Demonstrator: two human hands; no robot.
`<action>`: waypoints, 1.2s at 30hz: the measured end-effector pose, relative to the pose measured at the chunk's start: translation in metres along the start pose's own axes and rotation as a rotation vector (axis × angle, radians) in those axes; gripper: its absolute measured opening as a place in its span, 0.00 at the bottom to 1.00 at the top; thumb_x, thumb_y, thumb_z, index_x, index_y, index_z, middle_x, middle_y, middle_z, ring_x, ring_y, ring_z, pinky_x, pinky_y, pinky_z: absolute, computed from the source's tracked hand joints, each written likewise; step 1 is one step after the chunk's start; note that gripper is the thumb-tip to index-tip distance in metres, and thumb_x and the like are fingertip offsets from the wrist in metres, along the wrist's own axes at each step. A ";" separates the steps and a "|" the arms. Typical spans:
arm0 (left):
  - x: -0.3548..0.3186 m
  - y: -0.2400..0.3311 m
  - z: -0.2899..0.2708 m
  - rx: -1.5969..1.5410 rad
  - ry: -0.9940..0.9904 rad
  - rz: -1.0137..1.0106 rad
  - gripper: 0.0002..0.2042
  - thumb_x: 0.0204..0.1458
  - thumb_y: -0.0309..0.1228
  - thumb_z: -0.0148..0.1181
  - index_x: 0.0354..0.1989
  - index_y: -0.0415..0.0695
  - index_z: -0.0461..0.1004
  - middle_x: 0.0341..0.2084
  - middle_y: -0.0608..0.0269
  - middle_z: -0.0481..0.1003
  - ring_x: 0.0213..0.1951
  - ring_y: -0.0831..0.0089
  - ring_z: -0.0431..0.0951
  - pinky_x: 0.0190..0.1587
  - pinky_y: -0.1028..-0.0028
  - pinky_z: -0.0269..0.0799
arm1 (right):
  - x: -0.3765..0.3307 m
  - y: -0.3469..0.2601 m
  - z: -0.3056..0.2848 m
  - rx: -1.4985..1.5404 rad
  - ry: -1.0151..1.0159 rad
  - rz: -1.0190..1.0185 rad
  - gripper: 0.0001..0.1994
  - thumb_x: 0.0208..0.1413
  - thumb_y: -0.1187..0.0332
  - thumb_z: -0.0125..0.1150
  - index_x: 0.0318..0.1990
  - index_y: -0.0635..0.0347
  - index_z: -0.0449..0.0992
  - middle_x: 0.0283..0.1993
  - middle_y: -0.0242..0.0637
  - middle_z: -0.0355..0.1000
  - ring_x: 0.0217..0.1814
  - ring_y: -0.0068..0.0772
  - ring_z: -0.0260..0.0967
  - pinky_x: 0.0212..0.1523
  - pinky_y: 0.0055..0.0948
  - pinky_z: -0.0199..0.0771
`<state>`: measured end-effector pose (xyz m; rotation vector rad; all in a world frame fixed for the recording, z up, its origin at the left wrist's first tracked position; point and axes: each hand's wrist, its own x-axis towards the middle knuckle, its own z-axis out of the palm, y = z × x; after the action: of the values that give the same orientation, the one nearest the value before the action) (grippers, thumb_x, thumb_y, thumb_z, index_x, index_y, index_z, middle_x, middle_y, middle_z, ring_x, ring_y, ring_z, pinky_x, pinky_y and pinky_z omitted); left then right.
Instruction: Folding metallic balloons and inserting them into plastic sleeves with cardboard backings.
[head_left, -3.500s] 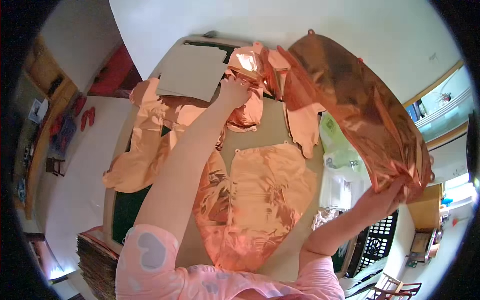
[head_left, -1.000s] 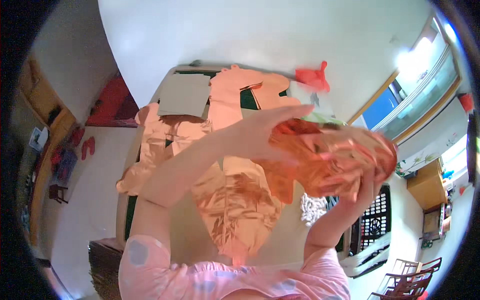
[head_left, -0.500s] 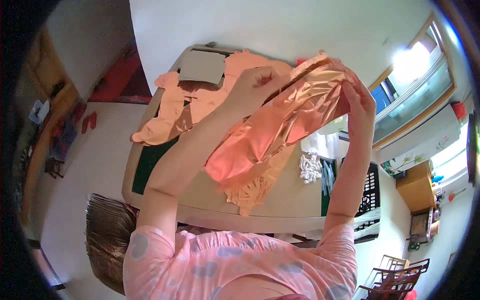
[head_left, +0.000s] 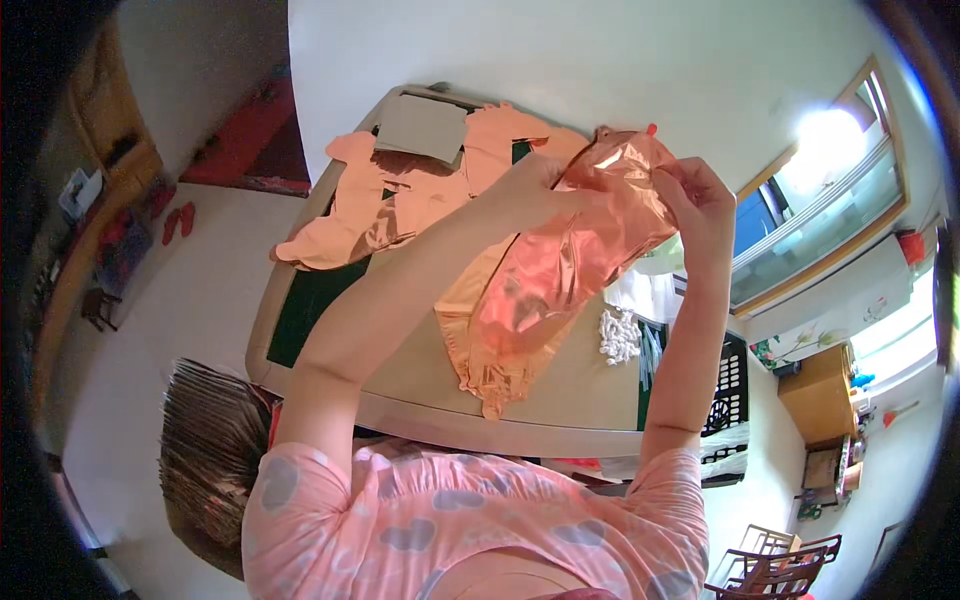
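Two hands hold or meet a shiny copper-coloured foil sheet (head_left: 570, 260) above the tabletop (head_left: 400, 390), here taken as a clock face with 12 farthest from the wearer. The sheet slants from 2 o'clock down to 5. The right hand (head_left: 703, 192) pinches its upper right edge between thumb and fingers; the left hand (head_left: 550, 183) meets the upper left edge, its fingertips partly hidden, so whether they close on the film cannot be told. A second foil piece (head_left: 490, 395) lies beneath, showing toward 6 o'clock; flat peach-toned foil shapes (head_left: 345, 205) lie toward 10, grey sheets (head_left: 425, 125) at 11, a pile of small white pieces (head_left: 619, 337) at 4.

Likely faults: the thin film may crease or tear if the hands pull unevenly at the edge; a slack left contact could let that side slip; the drooping lower end, if swept sideways, may drag the piece beneath or scatter the white pile.

Compared with half a second earlier, the sheet's lower end lies farther right and hangs more steeply, and the left hand, then curled beside the edge, now overlaps it.
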<state>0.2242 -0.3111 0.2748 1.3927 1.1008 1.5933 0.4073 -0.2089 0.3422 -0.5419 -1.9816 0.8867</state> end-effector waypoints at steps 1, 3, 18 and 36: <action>0.003 -0.005 -0.002 -0.001 0.004 0.001 0.12 0.51 0.34 0.64 0.39 0.39 0.79 0.22 0.73 0.71 0.24 0.85 0.66 0.25 0.77 0.61 | 0.002 0.003 -0.002 0.024 -0.050 0.055 0.09 0.53 0.76 0.64 0.42 0.66 0.77 0.38 0.31 0.76 0.40 0.18 0.70 0.43 0.19 0.71; 0.010 -0.007 -0.004 0.178 0.045 0.139 0.11 0.51 0.33 0.64 0.39 0.39 0.79 0.21 0.74 0.70 0.25 0.85 0.66 0.27 0.77 0.62 | 0.002 0.008 0.003 0.205 -0.048 -0.010 0.14 0.54 0.77 0.62 0.49 0.65 0.74 0.42 0.33 0.74 0.43 0.20 0.70 0.46 0.21 0.71; -0.028 -0.020 -0.016 0.475 -0.108 -0.016 0.07 0.53 0.24 0.60 0.39 0.38 0.77 0.28 0.69 0.76 0.35 0.79 0.74 0.41 0.75 0.72 | -0.051 0.257 0.060 -0.425 -0.315 -0.100 0.14 0.52 0.66 0.61 0.47 0.54 0.78 0.46 0.43 0.75 0.50 0.46 0.70 0.58 0.43 0.65; -0.172 -0.248 0.022 0.812 0.012 0.103 0.19 0.50 0.22 0.56 0.50 0.53 0.78 0.58 0.57 0.70 0.65 0.58 0.62 0.65 0.61 0.60 | -0.123 0.282 0.076 -0.744 -0.118 -0.043 0.20 0.53 0.75 0.54 0.55 0.51 0.72 0.61 0.41 0.67 0.64 0.45 0.62 0.67 0.55 0.52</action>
<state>0.2683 -0.3779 -0.0168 1.9656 1.8230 1.2536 0.4167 -0.1350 0.0340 -0.8652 -2.4026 0.1212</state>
